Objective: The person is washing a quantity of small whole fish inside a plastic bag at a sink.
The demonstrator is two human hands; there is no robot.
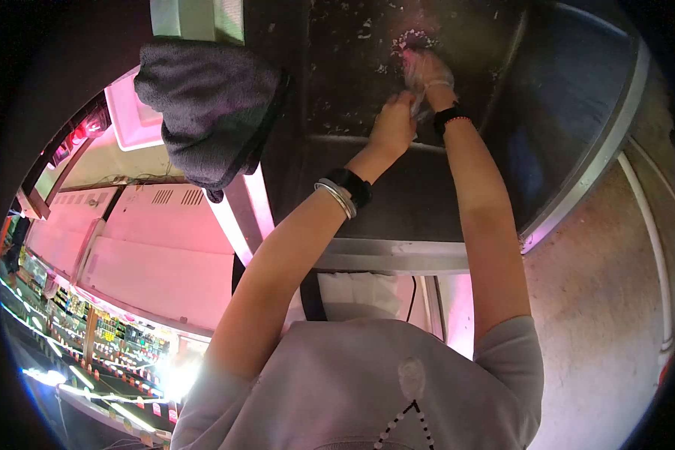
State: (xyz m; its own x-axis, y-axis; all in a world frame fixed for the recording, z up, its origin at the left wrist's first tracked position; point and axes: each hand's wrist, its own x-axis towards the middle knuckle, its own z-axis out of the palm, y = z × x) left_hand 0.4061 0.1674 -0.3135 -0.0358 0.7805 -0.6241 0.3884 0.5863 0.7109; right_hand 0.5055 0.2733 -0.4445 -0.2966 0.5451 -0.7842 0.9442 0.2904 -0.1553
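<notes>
Over a dark, wet-looking basin (337, 90), both my hands are close together. A thin clear plastic glove (436, 78) appears to cover my right hand (426, 69), whose fingers stretch down and away with a pinkish light on them. Bunched up beside the right wrist, my left hand (397, 120) is closed on the loose clear plastic at the cuff. Small white bits (414, 37) form a ring just beyond the right fingertips, and more are scattered over the basin floor. The fingertips of both hands are partly hidden.
A dark grey cloth (210, 105) hangs left of the basin, near a white tray (136, 112). The metal rim (397, 255) runs along the basin's near side. White cabinet panels (157, 255) stand at left, and a pipe (649, 225) crosses the wall at right.
</notes>
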